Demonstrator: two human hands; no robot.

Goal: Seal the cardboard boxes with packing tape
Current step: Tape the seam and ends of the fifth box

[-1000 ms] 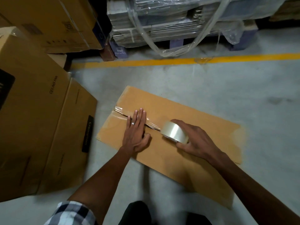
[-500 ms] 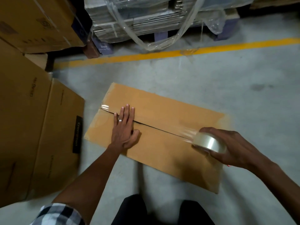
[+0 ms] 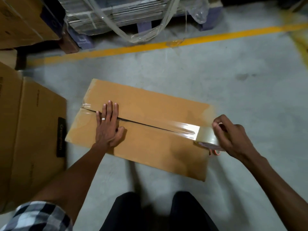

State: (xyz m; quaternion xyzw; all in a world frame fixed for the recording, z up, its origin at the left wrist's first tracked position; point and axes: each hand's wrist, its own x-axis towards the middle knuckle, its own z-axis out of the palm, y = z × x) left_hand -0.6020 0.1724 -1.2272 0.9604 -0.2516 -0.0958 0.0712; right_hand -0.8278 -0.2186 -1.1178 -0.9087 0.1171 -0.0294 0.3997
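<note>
A flat brown cardboard box lies on the grey floor with its centre seam running left to right. My left hand presses flat on the seam near the box's left end, fingers straight, a ring on one finger. My right hand grips a roll of clear packing tape at the box's right end. A shiny strip of tape stretches from the roll along the seam toward my left hand. Something orange-red pokes out under the roll; I cannot tell what it is.
Large brown cartons stand close on the left. More cartons and a plastic-wrapped pallet of flat cardboard line the far side behind a yellow floor line. My dark-trousered legs are at the near edge.
My right hand has drawn the tape roll rightward along the seam, from mid-box to the right end, laying tape behind it. My left hand has stayed pressed on the left part.
</note>
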